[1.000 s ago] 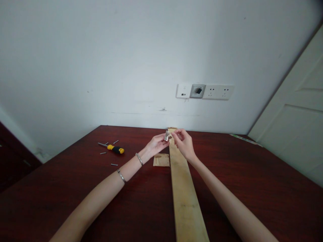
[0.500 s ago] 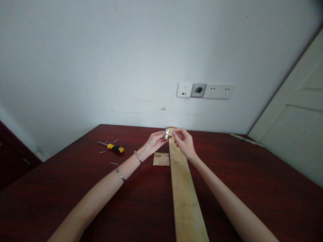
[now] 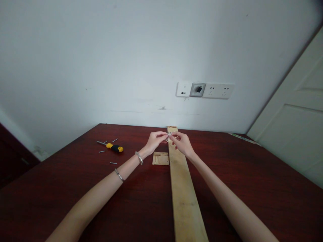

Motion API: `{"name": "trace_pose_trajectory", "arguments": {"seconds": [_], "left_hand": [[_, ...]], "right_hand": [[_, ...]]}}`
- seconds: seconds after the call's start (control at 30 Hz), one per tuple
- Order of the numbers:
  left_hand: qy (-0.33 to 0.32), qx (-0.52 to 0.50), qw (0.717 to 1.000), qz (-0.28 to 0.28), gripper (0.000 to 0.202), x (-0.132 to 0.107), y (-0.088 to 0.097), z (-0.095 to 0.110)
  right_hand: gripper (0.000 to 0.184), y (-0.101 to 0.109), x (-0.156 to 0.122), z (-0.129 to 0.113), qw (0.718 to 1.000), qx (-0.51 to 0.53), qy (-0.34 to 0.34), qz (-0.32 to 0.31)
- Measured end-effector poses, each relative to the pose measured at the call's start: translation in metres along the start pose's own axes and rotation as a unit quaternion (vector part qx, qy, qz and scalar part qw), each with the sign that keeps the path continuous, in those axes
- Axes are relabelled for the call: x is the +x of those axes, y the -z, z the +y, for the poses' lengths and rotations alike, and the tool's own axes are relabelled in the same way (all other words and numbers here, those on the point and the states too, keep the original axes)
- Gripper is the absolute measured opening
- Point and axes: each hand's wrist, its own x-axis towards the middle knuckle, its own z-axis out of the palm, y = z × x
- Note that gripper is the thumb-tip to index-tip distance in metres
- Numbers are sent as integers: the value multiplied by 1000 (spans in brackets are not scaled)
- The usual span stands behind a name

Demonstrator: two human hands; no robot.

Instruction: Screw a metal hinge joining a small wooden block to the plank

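Note:
A small silvery metal bracket (image 3: 170, 134) with holes is held just above the far end of a long wooden board (image 3: 184, 188). My left hand (image 3: 154, 141) pinches it from the left between thumb and fingers. From the right, my right hand (image 3: 182, 143) has its thumb and index finger closed on the same bracket, and the fingertips of both hands nearly meet. Part of the bracket is hidden by the fingers. Left of the board lies a small flat piece of wood (image 3: 160, 158), beneath my left wrist.
A yellow and black screwdriver (image 3: 114, 147) lies on the dark red table (image 3: 136, 208) at the left, with several loose screws (image 3: 113, 163) around it. A thin printed strip (image 3: 243, 138) lies at the back right. Behind stands a white wall with sockets (image 3: 218, 90).
My right hand has moved left and its fingers have closed on the bracket. The bracket has turned and come over the board, with my left hand still holding it.

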Motion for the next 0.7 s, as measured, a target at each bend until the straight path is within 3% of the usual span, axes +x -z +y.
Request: {"name": "trace_pose_trajectory", "arguments": {"seconds": [0.1, 0.27, 0.37, 0.53, 0.7], "left_hand": [[-59, 76, 995, -21, 28, 0, 5, 7], [-126, 157, 970, -137, 72, -3, 19, 20], [-139, 190, 957, -167, 81, -5, 21, 20], [-184, 259, 938, -138, 65, -5, 15, 15], [-242, 342, 900, -122, 40, -1, 20, 12]], "right_hand": [[26, 3, 2, -2, 1000, 8, -13, 3], [26, 10, 4, -12, 998, 64, -27, -7], [26, 13, 3, -15, 996, 76, -35, -26], [24, 12, 4, -14, 992, 81, -63, -78], [21, 14, 4, -13, 989, 77, -83, -96]]}}
